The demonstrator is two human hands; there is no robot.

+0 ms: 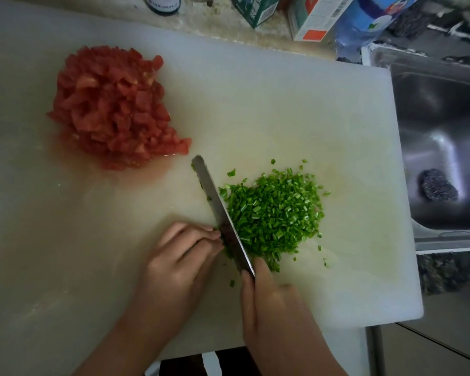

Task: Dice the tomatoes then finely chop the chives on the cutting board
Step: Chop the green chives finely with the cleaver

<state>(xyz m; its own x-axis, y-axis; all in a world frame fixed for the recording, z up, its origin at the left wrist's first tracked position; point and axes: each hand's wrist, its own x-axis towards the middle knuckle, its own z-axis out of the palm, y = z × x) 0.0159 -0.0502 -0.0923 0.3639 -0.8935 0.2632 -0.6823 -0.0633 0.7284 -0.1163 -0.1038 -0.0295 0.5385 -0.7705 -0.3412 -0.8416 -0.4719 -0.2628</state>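
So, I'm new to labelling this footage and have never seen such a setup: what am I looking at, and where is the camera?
There is no machine here: these are a person's two bare hands. The single picture comes from a camera worn on the head, looking down. A white board carries a heap of diced tomatoes at the far left and chopped chives at the right. The right hand grips a knife, its blade beside the chives. The left hand has curled fingertips against the blade; whether they pinch anything is hidden. A sink lies to the right, cartons beyond the board.
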